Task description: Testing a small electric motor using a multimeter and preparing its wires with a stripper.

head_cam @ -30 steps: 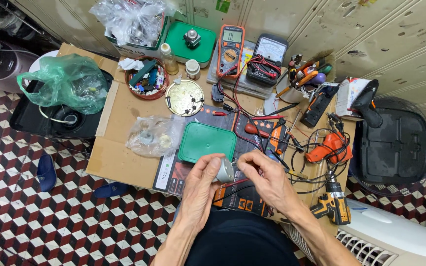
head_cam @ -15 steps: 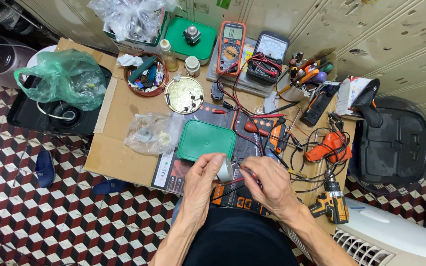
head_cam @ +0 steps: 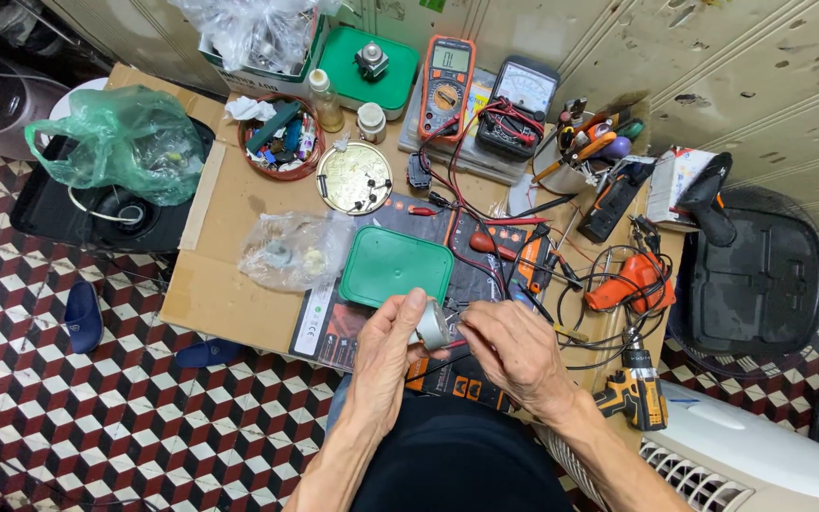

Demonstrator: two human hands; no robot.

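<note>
At the centre of the grip, above our lap and the near edge of the cardboard-topped bench [head_cam: 229,294], sits a small silver-grey cylindrical part [head_cam: 431,327], likely a little motor. Our left hand [head_cam: 392,356] is closed around it, thumb up along its side. Our right hand [head_cam: 509,351] presses in from the other side, fingers pinched on something thin with a red end at the part's face; we cannot tell whether it is a probe or a wire.

Progress, as we judge it: the part is off the bench and under work in hand; nothing shows it finished, and no loose pieces of it lie by the grip.

Outward from the grip:
- Just beyond: green plastic lid [head_cam: 396,266], flat on a dark printed mat [head_cam: 334,327].
- Left of that: clear plastic bag [head_cam: 288,250] of small parts.
- Right of the grip: tangle of red and black leads [head_cam: 561,275], orange tool [head_cam: 632,283], yellow cordless drill [head_cam: 639,398].
- Further off: round brass-coloured tin lid [head_cam: 354,177] with screws, red bowl [head_cam: 282,142] of oddments.
- Farthest: orange digital multimeter [head_cam: 445,87], black analogue meter [head_cam: 520,107], cup of hand tools [head_cam: 575,156], green plastic bag [head_cam: 125,142].
</note>
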